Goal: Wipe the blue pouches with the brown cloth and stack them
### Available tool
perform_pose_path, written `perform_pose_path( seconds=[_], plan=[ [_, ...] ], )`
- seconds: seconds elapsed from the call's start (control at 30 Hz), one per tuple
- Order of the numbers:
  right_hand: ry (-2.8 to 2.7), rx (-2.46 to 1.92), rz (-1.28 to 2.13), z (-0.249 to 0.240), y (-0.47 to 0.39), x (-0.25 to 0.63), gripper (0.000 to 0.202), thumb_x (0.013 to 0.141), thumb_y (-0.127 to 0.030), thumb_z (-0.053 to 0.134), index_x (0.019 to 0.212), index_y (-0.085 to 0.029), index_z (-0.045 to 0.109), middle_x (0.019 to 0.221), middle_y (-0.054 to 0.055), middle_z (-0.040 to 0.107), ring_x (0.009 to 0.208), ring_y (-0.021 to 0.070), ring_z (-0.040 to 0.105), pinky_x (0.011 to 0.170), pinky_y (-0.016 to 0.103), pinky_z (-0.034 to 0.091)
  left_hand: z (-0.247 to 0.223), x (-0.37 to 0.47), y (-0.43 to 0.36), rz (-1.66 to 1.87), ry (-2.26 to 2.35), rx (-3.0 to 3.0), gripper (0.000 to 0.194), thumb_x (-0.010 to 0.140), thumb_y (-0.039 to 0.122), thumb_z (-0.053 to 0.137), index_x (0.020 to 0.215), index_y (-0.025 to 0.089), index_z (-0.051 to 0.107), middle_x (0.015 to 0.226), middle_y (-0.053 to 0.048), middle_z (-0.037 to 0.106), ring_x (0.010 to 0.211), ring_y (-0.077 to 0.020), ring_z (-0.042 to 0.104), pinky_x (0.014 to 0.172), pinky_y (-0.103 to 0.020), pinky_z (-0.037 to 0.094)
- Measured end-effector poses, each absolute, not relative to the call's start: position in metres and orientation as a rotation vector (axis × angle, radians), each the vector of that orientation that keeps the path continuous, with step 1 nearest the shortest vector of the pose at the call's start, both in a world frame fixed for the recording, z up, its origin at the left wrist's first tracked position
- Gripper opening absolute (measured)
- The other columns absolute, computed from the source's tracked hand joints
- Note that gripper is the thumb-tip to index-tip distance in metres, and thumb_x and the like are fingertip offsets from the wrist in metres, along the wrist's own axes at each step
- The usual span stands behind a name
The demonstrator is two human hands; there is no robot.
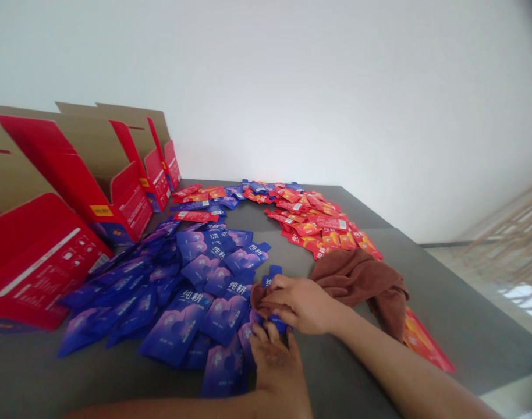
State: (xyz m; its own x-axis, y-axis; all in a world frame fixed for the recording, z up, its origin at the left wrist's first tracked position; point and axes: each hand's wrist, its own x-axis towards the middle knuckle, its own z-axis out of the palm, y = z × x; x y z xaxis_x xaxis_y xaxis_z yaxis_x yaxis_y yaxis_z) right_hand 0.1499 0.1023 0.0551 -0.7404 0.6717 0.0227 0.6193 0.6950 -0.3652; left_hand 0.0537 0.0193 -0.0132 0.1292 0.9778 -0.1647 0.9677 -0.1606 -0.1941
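Observation:
Blue-purple pouches (224,314) lie in a spread heap in front of me. At its right edge my right hand (303,302) presses a bunched piece of brown cloth (261,299) onto a blue pouch (278,322), its fingers closed on the cloth. Just below, my left hand (275,355) rests with bent fingers at the edge of the same pouch; its fingertips are partly hidden. A larger brown cloth (357,279) lies crumpled to the right, beyond my right wrist.
Red-orange pouches (331,224) form a curved pile at the back right. One red pouch (427,343) lies by the cloth. Open red cartons (126,203) line the left side of the grey table (458,308). A white wall (292,93) rises behind.

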Motion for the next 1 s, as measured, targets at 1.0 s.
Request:
perform_pose_path(
  seconds=[1.0],
  plan=[
    [-2.724, -1.133, 0.496, 0.054, 0.112, 0.152, 0.026, 0.089, -0.024, 0.045, 0.109, -0.023, 0.061, 0.098, 0.005, 0.055, 0.089, 0.0154, 0.052, 0.079, 0.025, 0.039, -0.008, 0.055, 0.017, 0.313, -2.03, -2.357, 0.044, 0.08, 0.01, 0.041, 0.115, 0.031, 0.056, 0.129, -0.015, 0.054, 0.119, -0.0345, 0.046, 0.098, -0.063, 0.029]
  ],
)
